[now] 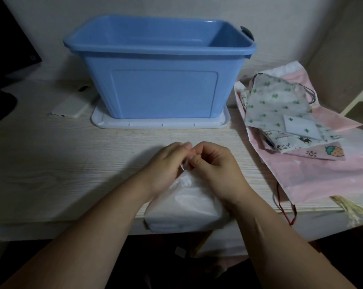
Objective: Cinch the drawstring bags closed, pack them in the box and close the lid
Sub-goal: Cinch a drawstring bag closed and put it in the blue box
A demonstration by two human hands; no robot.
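The left hand [166, 163] and right hand [216, 165] pinch the thin white drawstring [182, 166] at the mouth of the white fabric drawstring bag [184, 203], which overhangs the near edge of the pale wood-grain counter [51, 163]. Cinching seems in hand; next, a lift forward over bare counter into the open blue plastic box [161, 88] standing on its white lid [161, 124].

The blue box [161, 88] is showing smooth moulded plastic with a soft sheen, and the white lid [159, 124] under it is looking like glossier plastic. The tabletop [51, 163] is presenting a pale, matt wood grain. The white bag [184, 207] is appearing thin, matt and slightly translucent, possibly non-woven cloth. The cactus-print bag [274, 103] and pink bag [314, 176] are looking similarly matt. The power bank [70, 109] is showing smooth white plastic.
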